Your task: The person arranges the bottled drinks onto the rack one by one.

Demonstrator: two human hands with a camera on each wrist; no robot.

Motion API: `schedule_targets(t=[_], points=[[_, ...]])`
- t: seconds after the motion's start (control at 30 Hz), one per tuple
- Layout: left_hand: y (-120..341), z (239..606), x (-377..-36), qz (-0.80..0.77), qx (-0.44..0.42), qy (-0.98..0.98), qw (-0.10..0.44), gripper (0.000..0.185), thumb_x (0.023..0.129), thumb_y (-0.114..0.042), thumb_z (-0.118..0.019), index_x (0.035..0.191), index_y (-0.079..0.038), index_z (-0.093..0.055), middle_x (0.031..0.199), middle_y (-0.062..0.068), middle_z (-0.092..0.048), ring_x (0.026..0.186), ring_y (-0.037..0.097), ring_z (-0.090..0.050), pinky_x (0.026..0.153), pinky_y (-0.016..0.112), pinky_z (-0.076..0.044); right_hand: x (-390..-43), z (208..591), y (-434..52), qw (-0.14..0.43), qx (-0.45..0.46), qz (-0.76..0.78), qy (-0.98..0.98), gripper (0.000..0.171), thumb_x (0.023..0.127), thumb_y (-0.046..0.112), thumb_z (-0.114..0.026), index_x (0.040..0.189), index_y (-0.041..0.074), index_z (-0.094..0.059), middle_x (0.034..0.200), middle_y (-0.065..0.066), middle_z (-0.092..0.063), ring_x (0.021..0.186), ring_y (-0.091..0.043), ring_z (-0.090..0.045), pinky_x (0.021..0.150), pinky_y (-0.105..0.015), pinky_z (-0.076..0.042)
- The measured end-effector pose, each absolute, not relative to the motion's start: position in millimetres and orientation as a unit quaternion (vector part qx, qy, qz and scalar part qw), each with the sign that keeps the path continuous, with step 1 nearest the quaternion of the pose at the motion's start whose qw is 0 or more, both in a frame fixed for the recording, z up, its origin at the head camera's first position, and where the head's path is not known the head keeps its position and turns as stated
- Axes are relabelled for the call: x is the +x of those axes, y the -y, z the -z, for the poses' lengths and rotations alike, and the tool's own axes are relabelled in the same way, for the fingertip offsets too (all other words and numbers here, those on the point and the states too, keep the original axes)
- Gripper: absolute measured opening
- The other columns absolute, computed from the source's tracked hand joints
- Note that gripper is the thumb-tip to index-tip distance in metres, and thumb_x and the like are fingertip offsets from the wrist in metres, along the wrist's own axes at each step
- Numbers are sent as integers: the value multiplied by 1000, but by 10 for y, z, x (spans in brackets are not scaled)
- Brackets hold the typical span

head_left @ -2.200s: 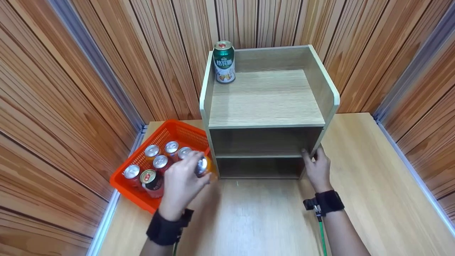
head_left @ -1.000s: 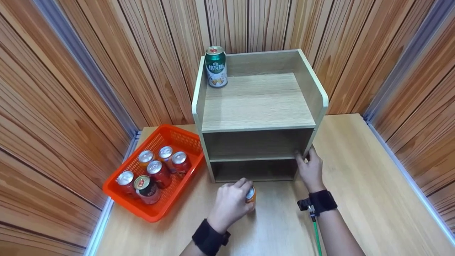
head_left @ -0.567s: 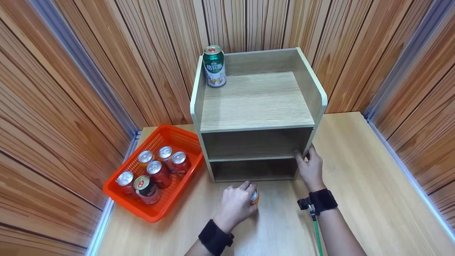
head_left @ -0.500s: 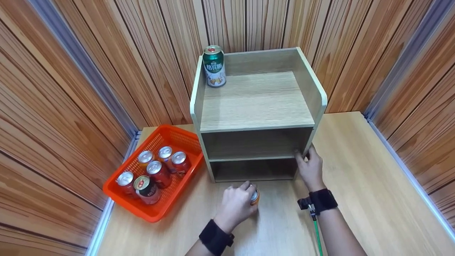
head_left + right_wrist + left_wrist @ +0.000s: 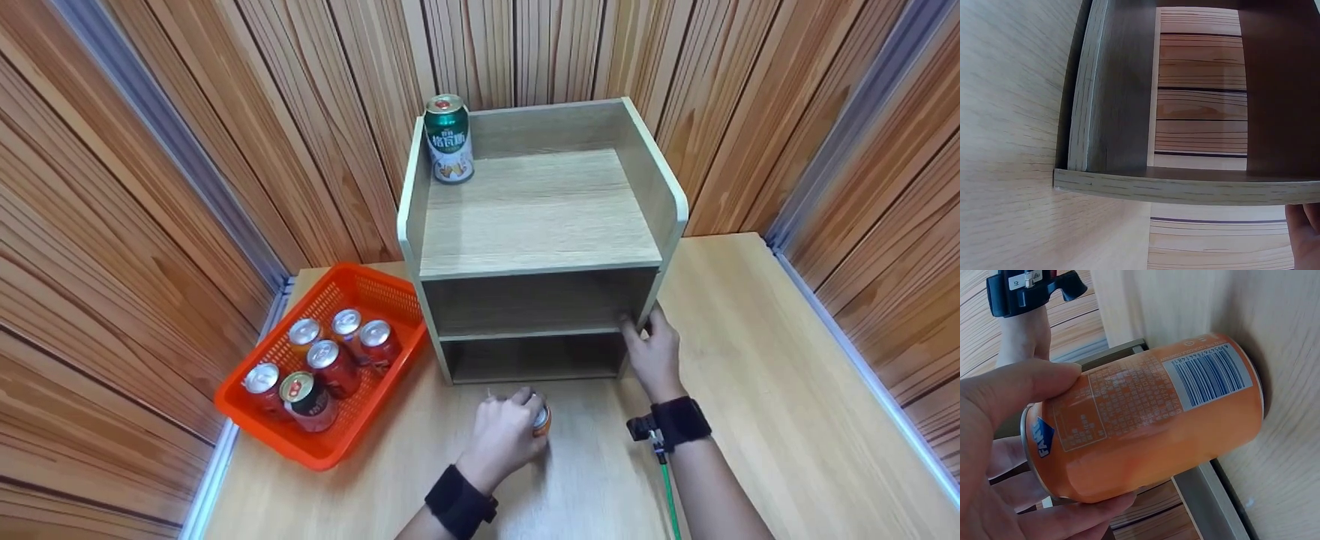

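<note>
My left hand (image 5: 504, 439) grips an orange Fanta can (image 5: 1145, 422) near its top, thumb on one side and fingers on the other. The can is in front of the shelf unit, its base at or very near the table; the left wrist view shows its barcode. In the head view the hand covers most of it, leaving part of the lid and side visible. My right hand (image 5: 654, 356) holds the right side panel of the small wooden shelf unit (image 5: 540, 217), thumb at the front edge. Only a few right fingers (image 5: 1304, 236) show in the right wrist view.
A green and white can (image 5: 449, 142) stands in the back left corner of the unit's top. Left of the unit, an orange plastic basket (image 5: 281, 442) holds several upright cans, among them a red can (image 5: 335, 369). Wood-patterned walls enclose the table (image 5: 757, 360) at the back and sides.
My left hand has carried the orange can from above the basket rightward and down to the table before the unit, then shifted slightly right. My right hand keeps its hold on the panel.
</note>
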State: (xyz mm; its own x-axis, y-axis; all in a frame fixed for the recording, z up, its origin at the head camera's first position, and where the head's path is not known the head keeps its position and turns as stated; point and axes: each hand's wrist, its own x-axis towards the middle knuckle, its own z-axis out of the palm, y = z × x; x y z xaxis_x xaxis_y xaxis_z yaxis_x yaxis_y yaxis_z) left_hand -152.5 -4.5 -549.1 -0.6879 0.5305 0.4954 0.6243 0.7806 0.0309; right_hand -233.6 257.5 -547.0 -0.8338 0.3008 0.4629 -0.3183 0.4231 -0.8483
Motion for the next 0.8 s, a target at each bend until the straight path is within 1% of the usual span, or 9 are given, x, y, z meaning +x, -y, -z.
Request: schedule_targets(t=[0.13, 0.27, 0.43, 0.53, 0.67, 0.8], points=[[43, 5492, -1530, 101, -318, 912, 239, 48, 63, -35, -82, 106, -14, -74, 101, 5, -71, 64, 21, -65, 52, 35, -49, -2343, 5461, -2571, 294, 9, -538, 790, 41, 92, 13, -65, 131, 5, -56, 125, -17, -62, 117, -30, -56, 97, -49, -44], [45, 5499, -1524, 106, -318, 911, 241, 49, 64, -35, -83, 107, -13, -74, 102, 6, -71, 66, 23, -66, 55, 37, -52, -2346, 5451, -2561, 301, 12, -534, 790, 41, 91, 11, -65, 131, 3, -56, 123, -18, -63, 115, -29, -57, 96, -48, -45], [56, 5510, -1507, 110, -320, 912, 234, 51, 66, -37, -83, 110, -12, -73, 105, 9, -71, 72, 24, -68, 60, 39, -54, -2344, 5461, -2563, 303, 13, -537, 787, 40, 92, 10, -64, 131, 4, -56, 122, -18, -63, 115, -28, -57, 97, -47, -45], [65, 5515, -1506, 112, -320, 912, 233, 53, 67, -38, -83, 111, -12, -72, 108, 10, -70, 71, 24, -68, 60, 40, -55, -2349, 5468, -2568, 304, 11, -540, 785, 40, 92, 9, -64, 131, 5, -56, 123, -18, -63, 116, -29, -57, 98, -48, -44], [95, 5530, -1496, 120, -320, 911, 232, 55, 66, -39, -85, 114, -14, -70, 111, 10, -69, 70, 25, -68, 60, 39, -55, -2355, 5474, -2564, 302, 0, -540, 786, 38, 92, 11, -64, 129, 6, -57, 122, -17, -64, 115, -28, -57, 97, -48, -45], [159, 5550, -1485, 144, -316, 915, 208, 58, 71, -46, -82, 117, -15, -68, 113, 11, -68, 76, 24, -70, 60, 40, -55, -2353, 5482, -2544, 298, -5, -539, 788, 38, 92, 12, -64, 128, 6, -58, 122, -16, -64, 115, -26, -57, 95, -47, -46]])
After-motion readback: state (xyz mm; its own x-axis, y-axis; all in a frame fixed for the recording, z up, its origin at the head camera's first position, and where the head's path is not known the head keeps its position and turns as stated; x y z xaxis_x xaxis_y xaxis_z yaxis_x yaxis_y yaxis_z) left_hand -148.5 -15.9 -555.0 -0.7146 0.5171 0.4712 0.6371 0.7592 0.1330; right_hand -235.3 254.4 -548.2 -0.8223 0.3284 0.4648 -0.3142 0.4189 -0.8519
